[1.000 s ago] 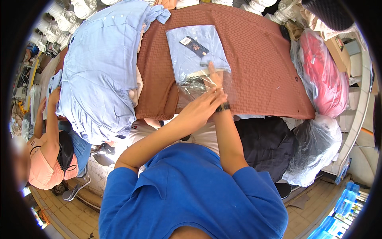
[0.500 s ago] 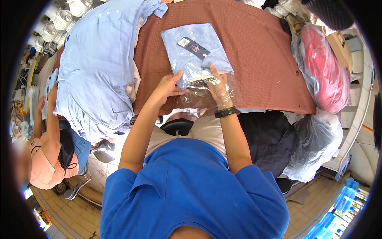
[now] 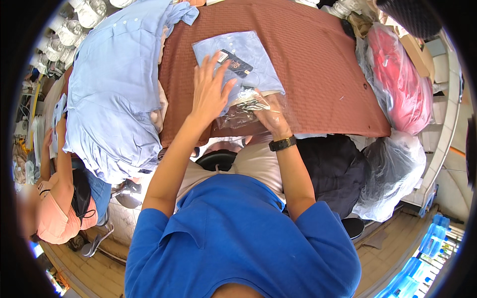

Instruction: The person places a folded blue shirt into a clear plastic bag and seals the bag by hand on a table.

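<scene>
Nearest the camera is the person's blue collared shirt (image 3: 238, 243), with both bare forearms reaching up from it toward the surface (image 3: 318, 64), which is covered in a rust-brown textured cloth. The right hand (image 3: 268, 111), a dark watch (image 3: 282, 144) on its wrist, has its grip closed on the crumpled open end of a clear plastic bag (image 3: 243, 107) at the near edge of the surface. The left hand (image 3: 208, 92) lies flat with fingers spread, its grip open, pressing on the folded light-blue shirt (image 3: 238, 62) that sits inside the bag, a dark tag (image 3: 236, 62) on top. The bagged shirt lies near the middle of the surface. To the left, a heap of light-blue shirts (image 3: 114, 84) drapes over the surface's edge. Farther right, a clear bag holds red garments (image 3: 397, 79). At lower left sits another person in a peach top (image 3: 54, 218).
</scene>
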Action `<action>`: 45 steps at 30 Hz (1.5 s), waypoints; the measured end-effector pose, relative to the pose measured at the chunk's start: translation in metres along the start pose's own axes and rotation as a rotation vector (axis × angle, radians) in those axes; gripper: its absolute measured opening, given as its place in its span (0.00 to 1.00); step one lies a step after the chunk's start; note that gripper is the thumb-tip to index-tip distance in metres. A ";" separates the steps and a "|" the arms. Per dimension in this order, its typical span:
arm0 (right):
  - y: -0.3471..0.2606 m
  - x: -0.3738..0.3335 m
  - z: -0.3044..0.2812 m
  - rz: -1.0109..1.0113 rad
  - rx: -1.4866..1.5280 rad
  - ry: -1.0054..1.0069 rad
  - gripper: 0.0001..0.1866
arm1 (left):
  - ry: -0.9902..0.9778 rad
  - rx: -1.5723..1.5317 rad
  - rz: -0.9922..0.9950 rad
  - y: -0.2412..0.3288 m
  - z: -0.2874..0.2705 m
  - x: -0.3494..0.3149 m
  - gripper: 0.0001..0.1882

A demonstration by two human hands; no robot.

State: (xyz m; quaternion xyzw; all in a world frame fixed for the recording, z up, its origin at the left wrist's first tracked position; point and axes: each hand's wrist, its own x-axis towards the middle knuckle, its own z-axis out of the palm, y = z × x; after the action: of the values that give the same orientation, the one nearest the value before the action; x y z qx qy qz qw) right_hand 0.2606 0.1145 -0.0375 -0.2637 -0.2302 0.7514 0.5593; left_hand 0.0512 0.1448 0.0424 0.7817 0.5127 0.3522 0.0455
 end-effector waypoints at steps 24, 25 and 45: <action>-0.079 -0.168 0.039 0.400 -1.029 0.359 0.15 | -0.335 0.175 0.320 0.001 0.076 0.025 0.35; -0.088 -0.163 0.039 0.293 -1.036 0.411 0.14 | -0.329 0.177 0.323 0.002 0.076 0.025 0.35; -0.103 0.004 -0.001 0.296 -0.966 0.309 0.18 | -0.109 -0.446 -0.094 -0.012 0.018 0.013 0.19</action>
State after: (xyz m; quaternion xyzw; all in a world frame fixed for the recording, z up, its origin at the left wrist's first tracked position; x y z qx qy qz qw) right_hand 0.3341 0.1459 0.0273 -0.6290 -0.4255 0.5827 0.2895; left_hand 0.0559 0.1669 0.0300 0.7454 0.4550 0.4115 0.2609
